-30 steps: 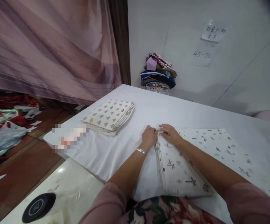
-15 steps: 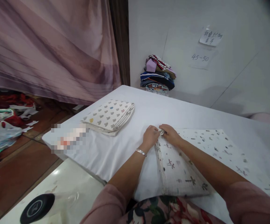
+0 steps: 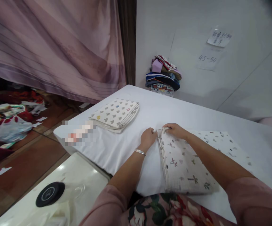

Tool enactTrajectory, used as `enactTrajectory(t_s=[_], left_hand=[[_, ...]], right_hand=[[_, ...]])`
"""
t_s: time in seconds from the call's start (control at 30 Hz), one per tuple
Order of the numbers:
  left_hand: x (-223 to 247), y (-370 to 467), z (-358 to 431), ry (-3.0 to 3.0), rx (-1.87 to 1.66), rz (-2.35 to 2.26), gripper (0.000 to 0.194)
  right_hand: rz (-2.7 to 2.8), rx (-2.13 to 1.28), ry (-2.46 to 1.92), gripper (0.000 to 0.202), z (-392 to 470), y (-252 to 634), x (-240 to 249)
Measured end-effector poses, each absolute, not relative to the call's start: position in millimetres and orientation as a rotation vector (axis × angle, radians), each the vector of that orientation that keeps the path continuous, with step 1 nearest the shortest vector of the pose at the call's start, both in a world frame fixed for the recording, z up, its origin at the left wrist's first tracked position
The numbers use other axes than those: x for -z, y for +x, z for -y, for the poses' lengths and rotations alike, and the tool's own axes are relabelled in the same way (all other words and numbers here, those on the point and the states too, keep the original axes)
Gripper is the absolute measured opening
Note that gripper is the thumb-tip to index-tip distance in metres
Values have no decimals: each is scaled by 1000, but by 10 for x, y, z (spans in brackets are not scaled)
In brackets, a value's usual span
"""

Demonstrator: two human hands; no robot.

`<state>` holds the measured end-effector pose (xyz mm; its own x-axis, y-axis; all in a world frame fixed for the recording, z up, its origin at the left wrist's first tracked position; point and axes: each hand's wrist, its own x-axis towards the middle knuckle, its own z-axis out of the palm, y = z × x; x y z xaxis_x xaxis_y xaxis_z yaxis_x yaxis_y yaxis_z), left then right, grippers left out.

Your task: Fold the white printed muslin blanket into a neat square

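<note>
Towards the left of the white cloth-covered table [image 3: 154, 108], a thick, folded cream fabric with grey motifs [image 3: 117, 113] is lying well apart from both hands. Further right, the left hand [image 3: 148, 138], wearing a silver bracelet [image 3: 140, 152], is sitting at the far-left corner of a soft, layered white cloth printed with palm trees [image 3: 180, 166]; whether its fingers are pinching that corner, I cannot quite tell. The right hand [image 3: 176, 130] is gripping the far edge between thumb and fingers. If the hands are pulling unevenly, the stacked layers could, I judge, be sliding out of line. The cloth is lying just right of the left hand, extending bodyward beneath the right forearm.
</note>
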<state>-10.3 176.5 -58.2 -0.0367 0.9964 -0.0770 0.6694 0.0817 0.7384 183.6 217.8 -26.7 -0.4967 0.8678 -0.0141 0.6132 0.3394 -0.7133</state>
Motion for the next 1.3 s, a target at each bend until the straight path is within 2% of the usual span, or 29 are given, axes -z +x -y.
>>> enactTrajectory(t_s=[0.1, 0.23, 0.37, 0.53, 0.7, 0.87, 1.0, 1.13, 1.3], left_hand=[[565, -46, -1753, 1720, -639, -1791, 28], [563, 51, -1741, 1757, -838, -1749, 22], [594, 99, -1708, 1741, -929, -1549, 29], [598, 118, -1635, 1578, -799, -1474, 35], [564, 133, -1532, 1443, -723, -1462, 48], [607, 194, -1356, 1493, -709, -1293, 25], [601, 209, -1208, 1550, -765, -1374, 19], [573, 166, -1091, 1522, -723, -1440, 29], [571, 127, -831, 1449, -648, -1252, 39]], right_hand=[[2314, -1061, -1309, 27, -2267, 1840, 224], [2381, -1087, -1320, 31, -2364, 1801, 237], [2306, -1182, -1252, 31, -2387, 1772, 274], [2099, -1312, -1283, 26, -2334, 1754, 220], [2007, -1322, -1323, 26, -2291, 1728, 147], [2006, -1354, -1294, 19, -2298, 1673, 195], [2050, -1356, -1310, 17, -2335, 1585, 293], [2106, -1317, -1352, 14, -2380, 1526, 384], [2118, -1319, -1366, 15, -2395, 1530, 422]])
